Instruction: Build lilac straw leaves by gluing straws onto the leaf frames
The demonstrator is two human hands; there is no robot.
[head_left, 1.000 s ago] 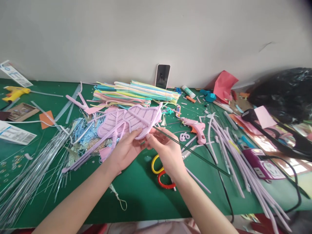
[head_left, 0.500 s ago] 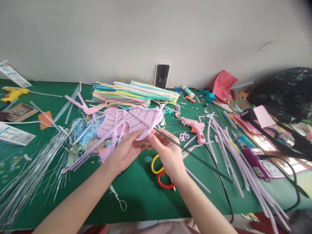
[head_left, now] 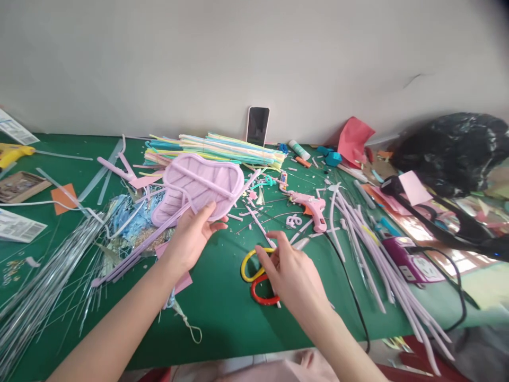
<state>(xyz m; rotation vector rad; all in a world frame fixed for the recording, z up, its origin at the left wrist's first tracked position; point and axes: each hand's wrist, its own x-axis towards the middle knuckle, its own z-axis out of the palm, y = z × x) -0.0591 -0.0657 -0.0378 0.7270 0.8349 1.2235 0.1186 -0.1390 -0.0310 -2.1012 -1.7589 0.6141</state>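
My left hand (head_left: pixel 193 233) is closed on the edge of a lilac wing-shaped piece (head_left: pixel 204 183), made of fuzzy stems laid side by side inside a raised outline. Its thumb lies on the front; the other fingers are partly hidden behind. A second lilac wing shape (head_left: pixel 162 210) shows just behind and below it, beside long lilac stems (head_left: pixel 131 254). My right hand (head_left: pixel 290 265), fingers bent and apart, is over the scissors (head_left: pixel 264 293) with yellow and red handles. Its thumb is by the yellow loop; I cannot tell whether they touch. The scissors' blades are largely hidden.
A pink glue gun (head_left: pixel 312 206) with a black cord lies right of centre. Bundled pastel stems (head_left: pixel 222 148) and a phone (head_left: pixel 257 126) are at the back. Silver strands (head_left: pixel 51 286) spread left; lilac stems (head_left: pixel 382 260) and a purple power socket (head_left: pixel 411 260) occupy the right.
My right hand has let go of the wing piece and the dark green stems, and has moved down to the scissors. My left hand has tilted the piece up and left.
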